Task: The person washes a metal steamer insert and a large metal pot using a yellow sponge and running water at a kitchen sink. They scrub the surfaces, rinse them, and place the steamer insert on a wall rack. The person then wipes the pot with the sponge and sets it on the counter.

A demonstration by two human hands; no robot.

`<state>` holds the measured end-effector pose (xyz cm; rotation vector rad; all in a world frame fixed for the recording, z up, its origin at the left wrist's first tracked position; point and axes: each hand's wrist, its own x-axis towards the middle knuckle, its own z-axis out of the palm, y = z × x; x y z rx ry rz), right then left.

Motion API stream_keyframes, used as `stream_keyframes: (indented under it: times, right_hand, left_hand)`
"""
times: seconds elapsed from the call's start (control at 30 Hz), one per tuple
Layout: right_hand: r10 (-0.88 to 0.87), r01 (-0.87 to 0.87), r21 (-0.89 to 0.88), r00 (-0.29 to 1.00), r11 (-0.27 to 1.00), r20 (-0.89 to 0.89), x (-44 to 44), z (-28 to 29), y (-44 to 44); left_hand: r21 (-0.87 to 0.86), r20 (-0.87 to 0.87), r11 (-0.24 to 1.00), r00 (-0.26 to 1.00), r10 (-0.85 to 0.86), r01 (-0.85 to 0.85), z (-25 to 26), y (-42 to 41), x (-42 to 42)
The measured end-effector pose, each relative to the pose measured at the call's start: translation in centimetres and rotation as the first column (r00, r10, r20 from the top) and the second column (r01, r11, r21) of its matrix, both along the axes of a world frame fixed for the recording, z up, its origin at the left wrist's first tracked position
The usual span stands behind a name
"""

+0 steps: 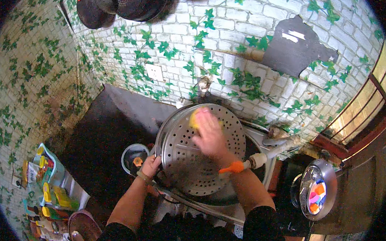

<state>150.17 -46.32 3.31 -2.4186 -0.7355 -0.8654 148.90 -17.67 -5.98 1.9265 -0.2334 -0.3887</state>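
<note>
A round steel steamer tier (pixel 184 160) with a perforated bottom is tilted up over the sink (pixel 259 190), its holed face towards me. My left hand (pixel 150 166) grips its rim at the lower left. My right hand (pixel 209 132), slightly blurred, presses a yellow sponge or cloth (pixel 194 119) against the upper part of the holed face. The palm and fingers cover most of that yellow piece. An orange band (pixel 233 167) circles my right wrist. What lies in the sink below the steamer is hidden.
A pale faucet pipe (pixel 272 152) reaches over the sink from the right. Left of the steamer stands a round container (pixel 127 157) on the dark counter (pixel 100 137). Bottles (pixel 61 198) crowd the lower left. At right sits a pan (pixel 330 196) holding a colander and colourful pieces. Pans (pixel 141 1) hang above.
</note>
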Motion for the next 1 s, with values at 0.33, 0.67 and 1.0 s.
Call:
stream_keyframes:
  times: [0.33,0.67,1.0]
  right_hand:
    - [0.035,-0.029,-0.114,0.998,0.993,0.059,1.8,3.0,-0.8]
    - [0.413,-0.413,-0.341,0.908,0.845,-0.076,-0.7,3.7,2.2]
    - [0.341,-0.345,-0.232,0.938,0.91,-0.06,-0.1,1.6,2.4]
  left_hand:
    - [-0.199,0.024,0.98,1.0,-0.009,0.014,0.8,-1.0,-0.4]
    - [-0.173,0.026,0.984,0.999,-0.032,0.036,0.0,-1.3,1.1]
    - [-0.23,0.064,0.972,0.996,0.057,-0.041,-0.7,-1.9,1.8]
